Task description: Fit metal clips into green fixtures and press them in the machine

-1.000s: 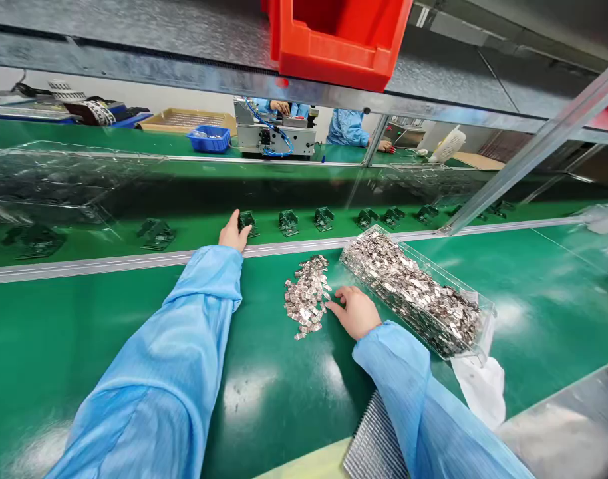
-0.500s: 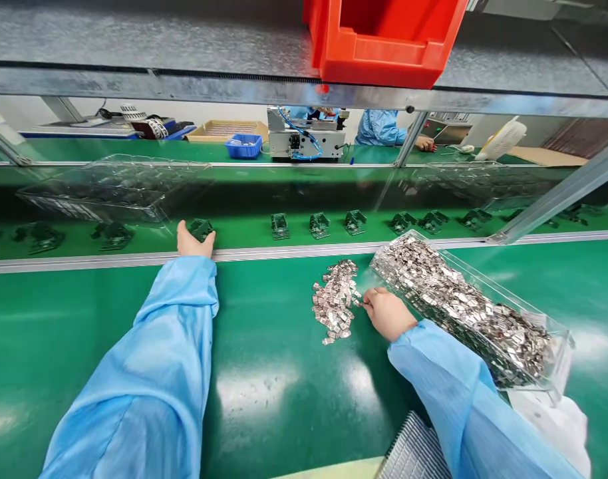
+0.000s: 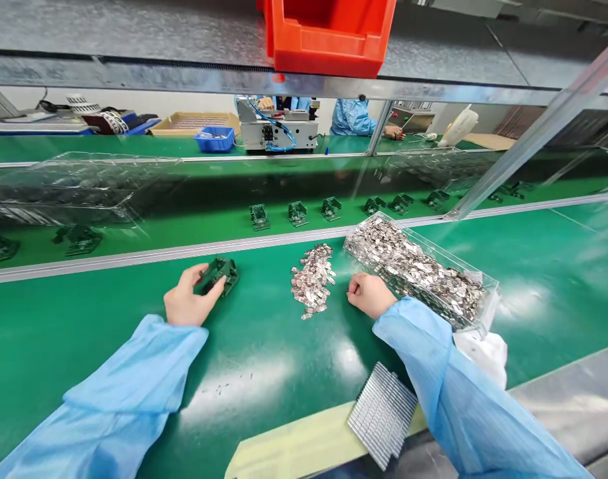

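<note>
Between thumb and fingers, my left hand (image 3: 190, 296) grips a dark green plastic frame-like part (image 3: 220, 276) over the green bench, on my side of the metal rail. My right hand (image 3: 371, 295) is closed in a pinch just right of a loose pile of small flat metal pieces (image 3: 312, 281). Whatever lies between its fingertips is too small or hidden to make out. Behind that hand stands a long clear tray (image 3: 489, 306) heaped with the same kind of metal pieces (image 3: 424, 266).
Several similar green parts (image 3: 297, 213) stand in a row beyond the rail (image 3: 264, 245). Clear plastic trays (image 3: 74, 179) are at the far left. A ridged silver block (image 3: 382, 416) lies near the front edge. Overhead, a red bin (image 3: 328, 50) sits on a shelf. Co-workers' blue sleeves (image 3: 351, 118) show behind.
My left hand has taken the green part from the row beyond the rail and brought it toward me. My right hand has drawn slightly away from the pile. The view has shifted right.
</note>
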The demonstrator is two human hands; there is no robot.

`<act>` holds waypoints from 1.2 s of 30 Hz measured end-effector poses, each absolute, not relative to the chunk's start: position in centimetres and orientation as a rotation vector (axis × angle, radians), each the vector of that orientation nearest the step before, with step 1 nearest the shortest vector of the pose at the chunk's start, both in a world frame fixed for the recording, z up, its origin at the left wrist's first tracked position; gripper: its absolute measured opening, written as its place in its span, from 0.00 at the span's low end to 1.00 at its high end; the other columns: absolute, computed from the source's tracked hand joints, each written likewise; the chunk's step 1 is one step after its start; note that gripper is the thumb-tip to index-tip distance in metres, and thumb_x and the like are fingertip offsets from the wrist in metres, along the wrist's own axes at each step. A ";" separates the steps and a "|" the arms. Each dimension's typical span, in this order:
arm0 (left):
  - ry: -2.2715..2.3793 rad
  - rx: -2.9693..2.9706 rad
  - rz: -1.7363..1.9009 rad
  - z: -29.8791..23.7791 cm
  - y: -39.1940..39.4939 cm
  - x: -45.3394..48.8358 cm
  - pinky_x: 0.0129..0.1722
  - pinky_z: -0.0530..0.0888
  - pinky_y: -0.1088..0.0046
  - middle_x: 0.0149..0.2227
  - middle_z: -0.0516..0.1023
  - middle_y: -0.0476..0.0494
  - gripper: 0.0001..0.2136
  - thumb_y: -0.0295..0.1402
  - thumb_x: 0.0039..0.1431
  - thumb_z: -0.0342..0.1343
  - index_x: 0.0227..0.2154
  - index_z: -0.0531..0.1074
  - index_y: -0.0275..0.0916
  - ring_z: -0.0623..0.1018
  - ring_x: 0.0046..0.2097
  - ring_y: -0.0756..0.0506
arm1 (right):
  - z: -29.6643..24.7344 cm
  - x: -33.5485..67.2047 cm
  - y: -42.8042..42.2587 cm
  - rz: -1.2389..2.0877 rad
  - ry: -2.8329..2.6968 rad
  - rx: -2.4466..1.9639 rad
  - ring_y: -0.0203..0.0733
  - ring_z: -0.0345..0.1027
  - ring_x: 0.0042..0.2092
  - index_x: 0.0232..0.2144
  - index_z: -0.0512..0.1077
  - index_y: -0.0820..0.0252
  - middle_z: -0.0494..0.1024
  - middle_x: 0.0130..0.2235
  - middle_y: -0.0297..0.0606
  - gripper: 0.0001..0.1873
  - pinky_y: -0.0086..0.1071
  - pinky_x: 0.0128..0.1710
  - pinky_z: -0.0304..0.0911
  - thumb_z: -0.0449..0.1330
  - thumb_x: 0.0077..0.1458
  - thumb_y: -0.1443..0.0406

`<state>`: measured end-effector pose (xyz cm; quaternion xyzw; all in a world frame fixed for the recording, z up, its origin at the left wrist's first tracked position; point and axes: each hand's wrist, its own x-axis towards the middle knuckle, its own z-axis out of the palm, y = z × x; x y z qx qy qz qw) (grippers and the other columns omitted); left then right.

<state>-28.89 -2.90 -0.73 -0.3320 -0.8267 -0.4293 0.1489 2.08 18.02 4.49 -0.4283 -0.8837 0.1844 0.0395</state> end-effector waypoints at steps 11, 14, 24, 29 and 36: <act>-2.501 -1.832 -1.188 -0.8 -6.6 -27.5 0.63 0.61 0.48 0.69 0.51 0.30 0.55 0.50 0.42 0.67 0.68 0.39 0.44 0.56 0.68 0.30 | 7.7 10.0 9.9 1.329 -1.816 -1.068 0.42 0.73 0.29 0.30 0.74 0.59 0.78 0.26 0.37 0.20 0.34 0.29 0.72 0.70 0.42 0.51; -2.576 -2.040 -1.088 -0.2 -5.7 -28.7 0.63 0.61 0.48 0.67 0.57 0.29 0.53 0.49 0.41 0.67 0.67 0.44 0.43 0.59 0.67 0.30 | 7.8 11.3 7.8 1.492 -1.596 -1.144 0.46 0.76 0.30 0.29 0.77 0.59 0.80 0.26 0.41 0.23 0.34 0.28 0.73 0.72 0.38 0.47; -2.509 -1.683 -1.837 0.2 -4.1 -20.9 0.49 0.78 0.57 0.49 0.72 0.40 0.31 0.43 0.38 0.70 0.45 0.65 0.41 0.79 0.47 0.39 | 4.1 14.4 2.9 1.396 -1.371 -1.073 0.42 0.73 0.36 0.24 0.77 0.57 0.79 0.33 0.39 0.15 0.31 0.34 0.69 0.70 0.47 0.52; -2.363 -2.002 -2.478 2.3 -3.3 -9.2 0.42 0.80 0.66 0.42 0.76 0.46 0.30 0.35 0.40 0.71 0.46 0.63 0.43 0.81 0.40 0.45 | 4.3 15.1 0.0 1.275 -1.451 -1.083 0.47 0.69 0.48 0.28 0.77 0.55 0.76 0.44 0.41 0.11 0.34 0.43 0.66 0.65 0.54 0.55; -2.192 -2.421 -2.666 3.0 -3.9 -3.0 0.35 0.77 0.76 0.38 0.77 0.48 0.20 0.32 0.49 0.68 0.44 0.68 0.44 0.78 0.36 0.49 | 4.2 14.9 -2.4 1.139 -1.505 -1.139 0.50 0.67 0.53 0.28 0.76 0.55 0.74 0.47 0.43 0.06 0.41 0.52 0.61 0.63 0.55 0.62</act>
